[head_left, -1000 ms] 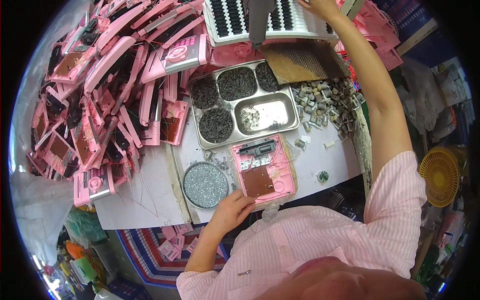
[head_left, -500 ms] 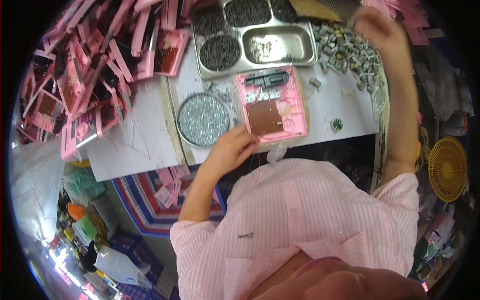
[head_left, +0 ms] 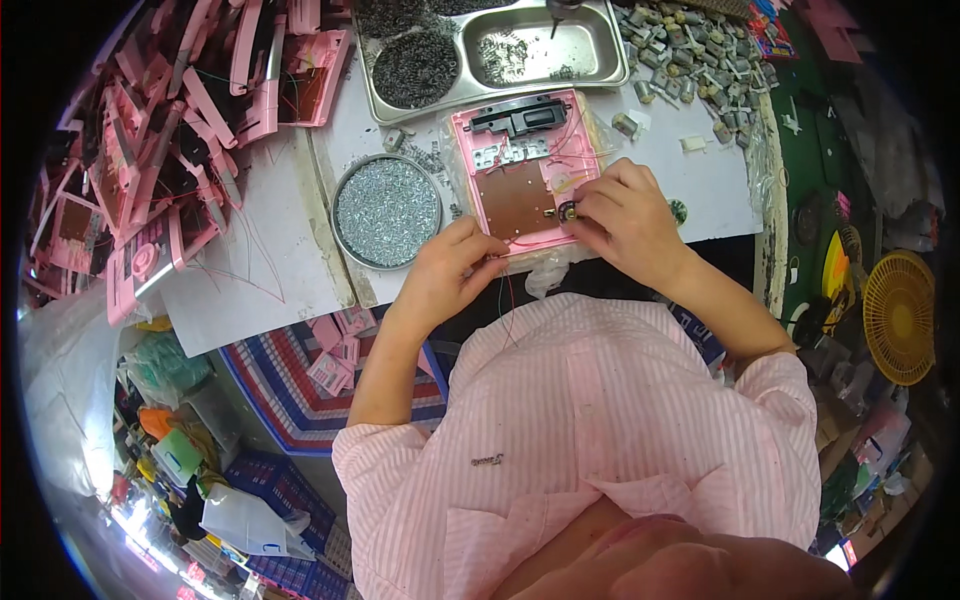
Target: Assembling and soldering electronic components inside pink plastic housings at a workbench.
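An open pink plastic casing (head_left: 579, 148) lies in front of me on the table, with a brown circuit board (head_left: 515, 200), a metal-coloured plate (head_left: 508, 152) and a dark mechanism (head_left: 520, 118) inside. My left hand (head_left: 452, 268) is at its lower left corner, thumb and finger pinched on thin wires (head_left: 506, 300) that hang over the table edge. Over the casing's right side, my right hand (head_left: 628, 218) grips a small round dark part (head_left: 567, 211) with a brass-coloured tip; the fingers partly cover it.
Left of the casing stands a round dish of small silver pieces (head_left: 388, 212). Beyond are a compartmented metal tray (head_left: 597, 70) and a dark tool with a thin tip (head_left: 556, 22). Small motors (head_left: 680, 55) are heaped at the far right; pink casings (head_left: 165, 150) pile up at left.
My right hand has come from the motor heap at the far right to the casing, bringing a small round dark part. My left hand stays at the casing's lower left corner.
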Demonstrator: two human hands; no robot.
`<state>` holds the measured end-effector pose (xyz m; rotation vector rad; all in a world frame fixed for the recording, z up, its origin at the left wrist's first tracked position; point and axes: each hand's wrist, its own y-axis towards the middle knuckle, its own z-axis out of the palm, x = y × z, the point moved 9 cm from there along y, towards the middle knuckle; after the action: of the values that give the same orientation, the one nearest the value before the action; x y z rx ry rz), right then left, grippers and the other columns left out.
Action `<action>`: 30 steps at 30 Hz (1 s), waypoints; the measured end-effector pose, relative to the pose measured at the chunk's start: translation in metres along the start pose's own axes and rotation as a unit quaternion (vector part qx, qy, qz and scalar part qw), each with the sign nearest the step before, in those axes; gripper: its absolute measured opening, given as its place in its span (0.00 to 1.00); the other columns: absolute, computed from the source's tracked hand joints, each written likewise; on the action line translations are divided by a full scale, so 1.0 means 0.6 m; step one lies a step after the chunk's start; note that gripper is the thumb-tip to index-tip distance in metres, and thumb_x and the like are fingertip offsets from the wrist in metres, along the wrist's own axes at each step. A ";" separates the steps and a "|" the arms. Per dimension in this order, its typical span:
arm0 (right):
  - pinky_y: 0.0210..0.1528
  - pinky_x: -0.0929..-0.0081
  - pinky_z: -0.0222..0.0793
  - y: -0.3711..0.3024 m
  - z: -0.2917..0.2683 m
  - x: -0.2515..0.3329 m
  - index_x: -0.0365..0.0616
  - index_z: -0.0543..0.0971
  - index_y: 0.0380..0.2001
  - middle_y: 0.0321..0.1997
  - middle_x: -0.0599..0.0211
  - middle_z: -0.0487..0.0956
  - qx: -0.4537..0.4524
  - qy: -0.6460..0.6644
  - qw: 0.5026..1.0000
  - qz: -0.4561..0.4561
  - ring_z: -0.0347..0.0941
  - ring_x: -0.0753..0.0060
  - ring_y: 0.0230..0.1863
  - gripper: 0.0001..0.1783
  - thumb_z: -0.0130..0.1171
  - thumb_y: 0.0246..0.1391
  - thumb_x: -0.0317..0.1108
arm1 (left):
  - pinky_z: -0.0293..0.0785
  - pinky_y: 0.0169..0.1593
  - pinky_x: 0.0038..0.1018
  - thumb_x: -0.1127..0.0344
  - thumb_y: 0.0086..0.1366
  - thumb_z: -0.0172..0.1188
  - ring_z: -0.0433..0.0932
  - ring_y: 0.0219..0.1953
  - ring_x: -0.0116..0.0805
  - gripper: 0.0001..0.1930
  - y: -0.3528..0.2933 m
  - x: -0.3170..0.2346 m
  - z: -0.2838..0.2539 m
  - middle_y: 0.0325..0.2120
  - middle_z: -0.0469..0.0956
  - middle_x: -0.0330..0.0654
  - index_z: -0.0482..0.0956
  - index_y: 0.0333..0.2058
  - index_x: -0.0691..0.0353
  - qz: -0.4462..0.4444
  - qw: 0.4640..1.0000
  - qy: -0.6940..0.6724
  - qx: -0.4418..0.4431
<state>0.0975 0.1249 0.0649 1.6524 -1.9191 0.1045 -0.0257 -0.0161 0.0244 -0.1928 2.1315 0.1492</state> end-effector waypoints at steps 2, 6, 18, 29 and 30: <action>0.47 0.61 0.66 0.001 0.003 0.001 0.45 0.79 0.28 0.38 0.70 0.80 0.008 0.014 1.000 0.000 0.71 0.61 0.43 0.13 0.73 0.40 0.32 | 0.73 0.32 0.28 0.74 0.57 0.70 0.77 0.30 0.37 0.10 -0.001 0.003 0.002 0.29 0.74 0.42 0.84 0.38 0.62 0.003 1.000 0.000 -0.004; 0.47 0.61 0.66 0.019 0.000 0.023 0.44 0.78 0.26 0.33 0.70 0.77 0.032 -0.046 0.998 0.000 0.70 0.60 0.42 0.12 0.73 0.38 0.32 | 0.73 0.33 0.28 0.74 0.57 0.70 0.77 0.31 0.37 0.10 0.001 0.003 0.001 0.29 0.74 0.42 0.84 0.38 0.62 0.002 1.000 0.000 0.003; 0.47 0.65 0.67 0.018 0.010 0.014 0.44 0.80 0.26 0.34 0.71 0.79 0.029 -0.015 0.999 -0.037 0.71 0.64 0.44 0.08 0.68 0.43 0.34 | 0.73 0.31 0.28 0.74 0.57 0.71 0.76 0.28 0.34 0.09 -0.001 0.005 0.001 0.28 0.73 0.41 0.84 0.38 0.61 -0.007 1.000 -0.001 0.004; 0.48 0.62 0.72 -0.008 -0.064 -0.089 0.45 0.82 0.36 0.43 0.66 0.83 0.012 0.041 0.999 0.013 0.76 0.57 0.46 0.14 0.70 0.44 0.35 | 0.74 0.33 0.28 0.72 0.58 0.70 0.77 0.29 0.35 0.10 0.007 -0.010 -0.001 0.28 0.74 0.41 0.83 0.39 0.63 -0.029 0.998 0.010 0.058; 0.52 0.60 0.72 -0.018 -0.089 -0.143 0.42 0.81 0.41 0.47 0.60 0.83 0.020 0.030 0.995 0.098 0.77 0.51 0.48 0.17 0.68 0.46 0.33 | 0.74 0.34 0.29 0.72 0.59 0.69 0.78 0.29 0.35 0.10 0.009 -0.019 -0.008 0.28 0.75 0.41 0.83 0.39 0.63 -0.038 0.997 0.014 0.069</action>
<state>0.1320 0.2202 0.0639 1.4661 -2.0413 0.2689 -0.0248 -0.0105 0.0368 -0.1949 2.1488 -0.0466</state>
